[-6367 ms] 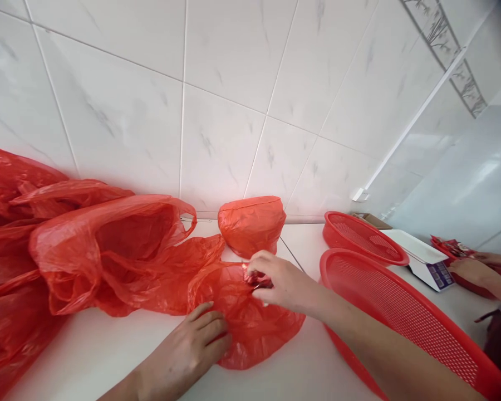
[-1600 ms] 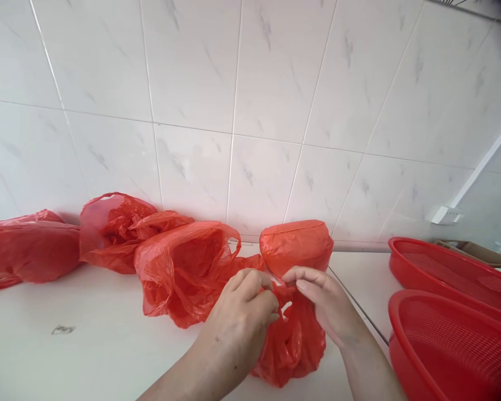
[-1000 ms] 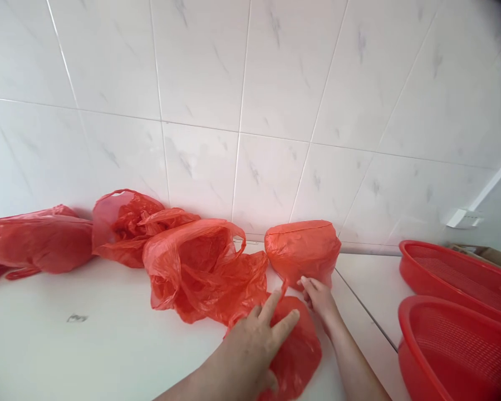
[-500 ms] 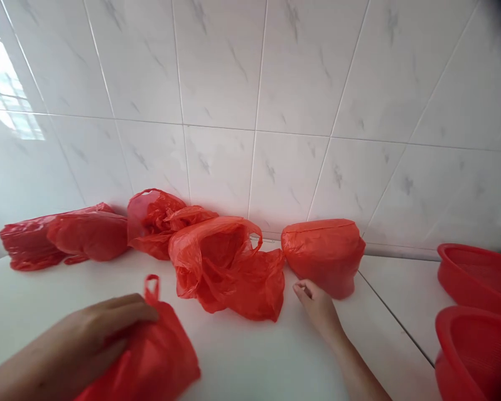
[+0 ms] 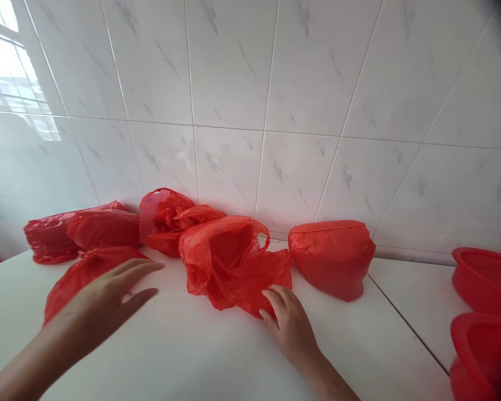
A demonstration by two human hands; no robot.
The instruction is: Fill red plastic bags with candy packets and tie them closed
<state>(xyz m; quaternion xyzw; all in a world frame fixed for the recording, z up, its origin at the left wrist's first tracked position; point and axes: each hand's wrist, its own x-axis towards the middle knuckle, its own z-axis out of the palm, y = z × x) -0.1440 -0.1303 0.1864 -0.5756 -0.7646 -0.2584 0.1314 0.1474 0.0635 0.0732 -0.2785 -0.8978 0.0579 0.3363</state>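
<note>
My left hand is open, thumb apart from the fingers, just in front of a red plastic bag lying on the white tabletop. Part of that bag is hidden behind the hand. My right hand has its fingers bent and apart at the front right edge of a crumpled red plastic bag. The fingertips overlap the bag's edge; a firm hold on it does not show. This bag lies loosely spread, with a loop handle standing up at its back right.
A full-looking red bag stands right of centre by the tiled wall. More red bundles and a knotted red bag line the wall at left. Two red plastic baskets stand at the right edge. A seam crosses the white tabletop.
My left hand has let go of its red bag, which now lies on the table at left. My right hand has moved left to the crumpled bag's edge. The view has shifted slightly.
</note>
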